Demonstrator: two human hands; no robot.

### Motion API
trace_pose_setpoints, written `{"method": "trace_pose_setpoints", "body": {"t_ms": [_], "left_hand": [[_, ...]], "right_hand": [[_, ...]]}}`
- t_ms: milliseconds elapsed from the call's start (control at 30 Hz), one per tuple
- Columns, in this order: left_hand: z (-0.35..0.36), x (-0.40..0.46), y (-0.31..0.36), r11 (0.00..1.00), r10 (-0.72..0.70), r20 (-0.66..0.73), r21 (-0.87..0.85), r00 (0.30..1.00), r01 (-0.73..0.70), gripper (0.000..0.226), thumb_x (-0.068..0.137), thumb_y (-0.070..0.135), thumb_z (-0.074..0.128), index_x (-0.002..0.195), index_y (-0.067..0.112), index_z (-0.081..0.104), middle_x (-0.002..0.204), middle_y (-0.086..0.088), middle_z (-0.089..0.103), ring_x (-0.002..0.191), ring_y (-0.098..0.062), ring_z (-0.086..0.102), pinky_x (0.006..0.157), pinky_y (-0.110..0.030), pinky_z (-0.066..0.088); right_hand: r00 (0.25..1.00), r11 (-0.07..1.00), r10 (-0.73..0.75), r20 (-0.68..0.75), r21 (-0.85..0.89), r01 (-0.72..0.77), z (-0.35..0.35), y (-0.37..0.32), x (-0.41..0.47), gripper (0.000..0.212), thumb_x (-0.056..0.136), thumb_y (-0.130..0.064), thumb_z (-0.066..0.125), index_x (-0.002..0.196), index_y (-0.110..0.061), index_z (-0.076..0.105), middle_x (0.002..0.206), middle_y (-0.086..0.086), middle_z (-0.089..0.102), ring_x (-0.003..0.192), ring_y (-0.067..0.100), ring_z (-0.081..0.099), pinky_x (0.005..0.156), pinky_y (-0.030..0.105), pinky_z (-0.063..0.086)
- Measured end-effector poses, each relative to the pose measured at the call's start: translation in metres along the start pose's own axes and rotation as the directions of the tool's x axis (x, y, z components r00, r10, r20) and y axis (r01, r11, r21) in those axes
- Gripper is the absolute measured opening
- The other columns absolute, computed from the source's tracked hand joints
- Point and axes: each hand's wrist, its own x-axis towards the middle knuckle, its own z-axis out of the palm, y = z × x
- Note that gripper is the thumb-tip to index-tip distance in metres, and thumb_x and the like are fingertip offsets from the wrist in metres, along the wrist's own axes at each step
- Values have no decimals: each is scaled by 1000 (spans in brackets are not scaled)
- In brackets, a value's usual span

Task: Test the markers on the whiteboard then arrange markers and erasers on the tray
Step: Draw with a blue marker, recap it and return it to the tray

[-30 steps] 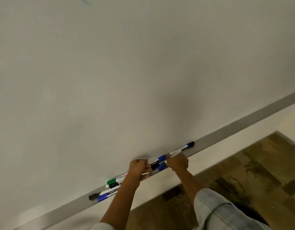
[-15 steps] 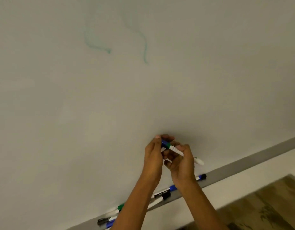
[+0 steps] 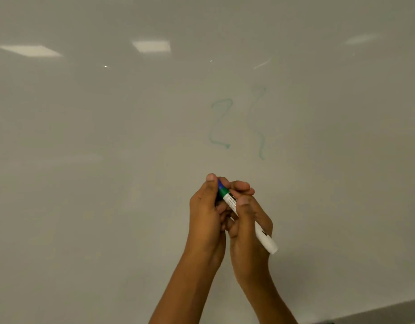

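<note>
Both hands are raised in front of the whiteboard (image 3: pixel 108 183). My right hand (image 3: pixel 248 220) grips the white barrel of a marker (image 3: pixel 266 240) that slants down to the right, its rear end sticking out below the hand. The marker has a green collar and a blue cap (image 3: pixel 221 184) at its upper end. My left hand (image 3: pixel 205 213) curls its fingers and thumb round that cap end. Two faint green squiggles (image 3: pixel 221 123) are drawn on the board above the hands.
The grey tray rail (image 3: pixel 388 312) shows only at the bottom right corner. Ceiling lights reflect in the upper board. The other markers and any erasers are out of view.
Both hands have risen from the tray with one marker, and the view has tilted upward. The tray and the markers on it have dropped out of sight; the green squiggles are now central.
</note>
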Motion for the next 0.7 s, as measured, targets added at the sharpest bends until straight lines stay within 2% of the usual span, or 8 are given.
{"method": "trace_pose_setpoints", "body": {"t_ms": [67, 167, 267, 300, 367, 467, 567, 700], "left_hand": [[-1, -1, 7, 999, -39, -3, -13, 999, 39, 41, 103, 34, 34, 77, 11, 55, 78, -12, 73, 83, -24, 72, 46, -16, 47], [-14, 10, 28, 997, -52, -50, -68, 997, 48, 41, 104, 36, 34, 76, 14, 52, 75, -8, 73, 84, -23, 72, 53, -24, 49], [-57, 39, 90, 975, 132, -289, -134, 948, -177, 42, 105, 37, 31, 71, 19, 48, 65, 5, 68, 85, -18, 75, 69, -36, 49], [-67, 43, 114, 961, 218, -320, -92, 922, -259, 42, 105, 38, 30, 72, 21, 48, 68, 6, 69, 91, -17, 75, 74, -38, 50], [-72, 46, 145, 938, 329, -257, -27, 909, -347, 41, 105, 40, 30, 75, 21, 52, 78, 4, 72, 102, -20, 72, 84, -41, 50], [-62, 40, 146, 951, 308, -120, 47, 944, -305, 40, 104, 39, 30, 82, 20, 56, 93, -3, 76, 108, -21, 69, 87, -40, 49], [-69, 37, 138, 953, 302, -141, 56, 943, -297, 40, 105, 37, 30, 91, 16, 61, 106, -8, 76, 108, -22, 69, 87, -41, 50], [-84, 33, 131, 964, 262, -176, 78, 949, -252, 40, 105, 37, 30, 100, 14, 62, 112, -8, 74, 107, -22, 70, 87, -41, 51]], "right_hand": [[994, 991, -94, 58, -91, 99, 9, -2, 2, 26, 88, -40, 49, 96, -33, 72, 96, -8, 74, 95, 16, 71, 75, 25, 57], [951, 929, -248, 185, -233, 287, 14, -8, -2, 21, 95, -32, 46, 99, -25, 65, 88, -17, 71, 82, 10, 71, 69, 22, 56], [856, 860, -335, 394, -243, 448, 1, -8, -33, 27, 101, -39, 44, 103, -20, 63, 86, -11, 70, 76, 14, 70, 66, 29, 56], [857, 863, -329, 398, -243, 444, -3, -7, -42, 26, 100, -41, 44, 106, -25, 64, 85, -11, 71, 76, 15, 71, 65, 30, 57], [898, 900, -304, 317, -213, 380, 2, -6, -37, 21, 95, -35, 49, 105, -30, 67, 83, -9, 74, 76, 15, 73, 65, 28, 57], [928, 917, -317, 195, -188, 353, 32, -4, 3, 20, 87, -28, 59, 102, -19, 68, 86, -8, 76, 81, 15, 75, 69, 26, 58], [863, 820, -481, 157, -269, 506, 59, -7, 46, 18, 81, -26, 73, 92, -13, 71, 85, -7, 74, 77, 10, 72, 70, 24, 58], [758, 657, -631, 168, -403, 637, 81, 2, 91, 22, 81, -25, 74, 77, -4, 70, 78, 3, 73, 66, 14, 68, 62, 30, 57]]}}
